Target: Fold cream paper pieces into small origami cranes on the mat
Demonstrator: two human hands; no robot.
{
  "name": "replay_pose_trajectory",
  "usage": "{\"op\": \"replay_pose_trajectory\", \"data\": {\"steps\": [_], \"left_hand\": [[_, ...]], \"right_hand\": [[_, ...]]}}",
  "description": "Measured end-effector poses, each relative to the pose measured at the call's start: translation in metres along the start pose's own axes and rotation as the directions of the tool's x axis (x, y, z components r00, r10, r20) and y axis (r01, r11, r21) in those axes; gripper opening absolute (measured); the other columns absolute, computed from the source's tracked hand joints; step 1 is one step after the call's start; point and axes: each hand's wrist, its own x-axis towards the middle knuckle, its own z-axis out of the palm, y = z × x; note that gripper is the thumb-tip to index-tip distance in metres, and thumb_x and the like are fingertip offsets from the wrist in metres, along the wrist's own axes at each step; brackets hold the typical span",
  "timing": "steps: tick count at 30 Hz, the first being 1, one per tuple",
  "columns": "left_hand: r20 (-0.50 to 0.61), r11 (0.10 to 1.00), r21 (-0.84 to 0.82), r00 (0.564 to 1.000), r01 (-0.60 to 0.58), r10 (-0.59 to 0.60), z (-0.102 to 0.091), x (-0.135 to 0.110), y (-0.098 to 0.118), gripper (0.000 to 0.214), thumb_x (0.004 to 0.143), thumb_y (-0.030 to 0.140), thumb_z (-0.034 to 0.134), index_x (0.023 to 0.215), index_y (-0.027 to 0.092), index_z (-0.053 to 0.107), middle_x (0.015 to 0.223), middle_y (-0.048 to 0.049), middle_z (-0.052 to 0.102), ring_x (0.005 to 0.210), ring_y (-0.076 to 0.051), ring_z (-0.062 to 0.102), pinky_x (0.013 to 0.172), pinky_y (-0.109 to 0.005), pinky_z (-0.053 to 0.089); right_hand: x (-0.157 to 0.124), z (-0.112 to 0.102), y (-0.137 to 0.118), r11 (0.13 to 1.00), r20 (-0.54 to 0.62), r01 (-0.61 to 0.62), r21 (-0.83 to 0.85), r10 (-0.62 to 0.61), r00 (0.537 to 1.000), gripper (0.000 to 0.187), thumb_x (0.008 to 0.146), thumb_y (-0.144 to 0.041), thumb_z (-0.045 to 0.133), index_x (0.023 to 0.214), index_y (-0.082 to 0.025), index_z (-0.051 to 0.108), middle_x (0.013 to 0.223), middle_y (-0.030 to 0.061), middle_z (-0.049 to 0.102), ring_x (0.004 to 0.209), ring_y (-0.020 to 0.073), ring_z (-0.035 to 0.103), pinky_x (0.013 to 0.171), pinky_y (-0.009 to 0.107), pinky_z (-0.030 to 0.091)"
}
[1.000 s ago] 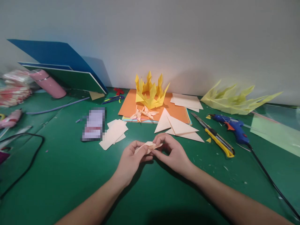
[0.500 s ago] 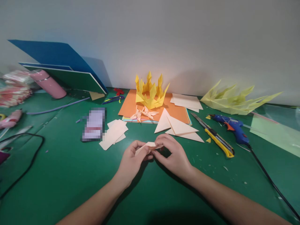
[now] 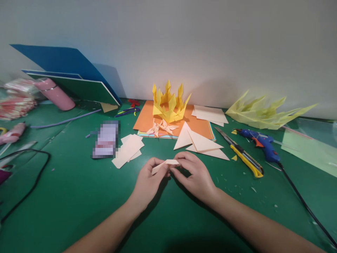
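A small folded piece of pale peach paper (image 3: 172,162) is held between both hands, low over the green table. My left hand (image 3: 150,177) pinches its left part between thumb and fingers. Around the right end of the paper, my right hand (image 3: 193,174) has its thumb and fingers closed; its fingertips partly hide the folds. Just beyond the hands lie peach paper triangles (image 3: 202,138). Several peach paper rectangles (image 3: 129,149) are spread to the left. Folded peach paper shapes (image 3: 162,128) rest on an orange sheet (image 3: 143,117), in front of a yellow paper crown (image 3: 170,109).
On the right are a yellow utility knife (image 3: 243,156) with its blade out, a blue glue gun (image 3: 263,142) with a black cord, and a pale yellow paper crown (image 3: 265,110). Leftward lie a blurred-out lilac object (image 3: 106,138), a pink bottle (image 3: 56,94) and leaning boards (image 3: 79,91).
The folded paper has turned slightly between my fingers, and its top flap now looks flatter and wider. My right fingers have shifted a little. Both hands stay in nearly the same place.
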Motion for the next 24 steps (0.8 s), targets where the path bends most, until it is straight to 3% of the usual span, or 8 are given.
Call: {"op": "replay_pose_trajectory", "data": {"steps": [4,7,12,18,24], "left_hand": [[0.009,1.000,-0.011,1.000,-0.009,0.009,0.001,0.001,-0.003,0.025,0.068,0.040,0.068,0.070,0.016,0.057,0.065,0.0007,0.063,0.063,-0.013,0.059,0.065,-0.024,0.046],[0.008,1.000,-0.003,1.000,-0.003,0.004,0.001,0.000,-0.005,0.026,0.067,0.040,0.069,0.071,0.016,0.059,0.069,-0.0006,0.065,0.065,-0.014,0.060,0.067,-0.025,0.047],[0.007,0.997,-0.064,0.999,0.043,-0.042,0.001,0.000,-0.003,0.027,0.064,0.039,0.072,0.069,0.016,0.059,0.067,0.0000,0.063,0.065,-0.014,0.059,0.069,-0.027,0.048],[0.013,0.961,-0.254,0.994,0.111,-0.111,0.002,0.001,0.002,0.028,0.059,0.035,0.076,0.068,0.014,0.058,0.063,0.0011,0.062,0.061,-0.010,0.058,0.070,-0.025,0.048],[-0.001,0.962,-0.244,0.992,0.119,-0.123,0.002,0.000,0.005,0.027,0.060,0.033,0.075,0.066,0.014,0.057,0.061,0.0013,0.062,0.060,-0.010,0.057,0.070,-0.026,0.047]], "right_hand": [[0.001,0.002,-0.002,0.998,-0.031,0.031,-0.060,-0.033,0.999,0.009,0.079,-0.016,0.052,0.075,-0.020,0.059,0.082,0.0067,0.063,0.078,0.0195,0.059,0.069,0.032,0.050],[0.002,0.002,-0.005,0.977,-0.053,0.079,-0.196,-0.091,0.994,0.010,0.079,-0.015,0.052,0.072,-0.019,0.059,0.082,0.0075,0.064,0.077,0.0198,0.058,0.067,0.031,0.049],[0.002,-0.002,-0.007,0.898,0.001,0.191,-0.397,-0.208,0.978,0.016,0.084,-0.019,0.051,0.071,-0.019,0.061,0.080,0.0067,0.066,0.068,0.0183,0.054,0.060,0.031,0.045],[0.004,-0.008,-0.007,0.868,0.029,0.254,-0.426,-0.267,0.963,0.012,0.086,-0.020,0.054,0.077,-0.018,0.063,0.080,0.0053,0.068,0.070,0.0182,0.054,0.064,0.031,0.044],[0.003,-0.006,-0.007,0.841,0.035,0.289,-0.457,-0.307,0.951,0.016,0.087,-0.019,0.053,0.075,-0.019,0.064,0.081,0.0048,0.067,0.073,0.0177,0.053,0.067,0.030,0.041]]}}
